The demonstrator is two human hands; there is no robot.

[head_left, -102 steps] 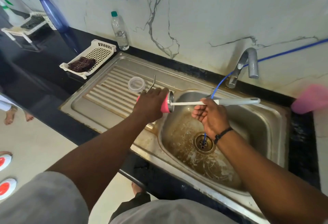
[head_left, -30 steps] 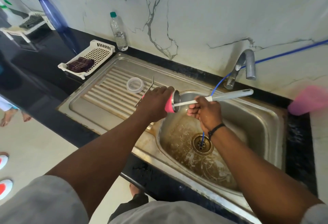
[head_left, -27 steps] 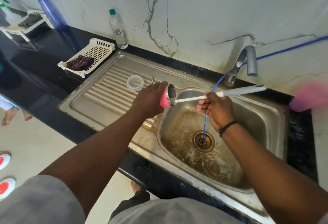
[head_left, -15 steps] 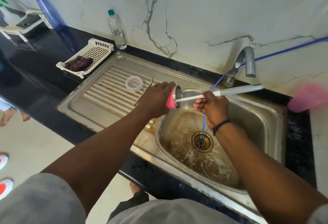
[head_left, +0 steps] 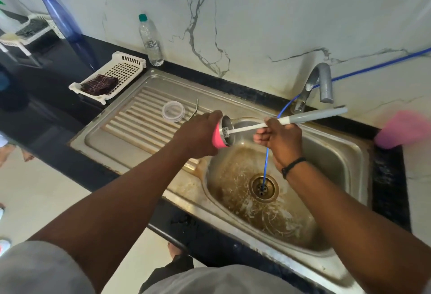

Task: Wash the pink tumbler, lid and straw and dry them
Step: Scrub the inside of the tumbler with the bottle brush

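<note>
We see a steel sink (head_left: pixel 349 153) set in a dark tabletop (head_left: pixel 46 97), its basin stained brown, with a grey tap (head_left: pixel 319 83) at the back edge. A thin blue hose (head_left: pixel 265 165) runs down into the drain. Near the tabletop's back edge stand a clear water bottle (head_left: pixel 150 41) and a white basket (head_left: pixel 121 69) holding a dark folded cloth (head_left: pixel 99 83). Farther left stands a blue bottle (head_left: pixel 59 16).

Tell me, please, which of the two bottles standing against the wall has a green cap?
The clear plastic bottle just behind the sink's draining board has the green cap. The tall blue bottle farther left is tinted throughout and shows no green cap.
</note>
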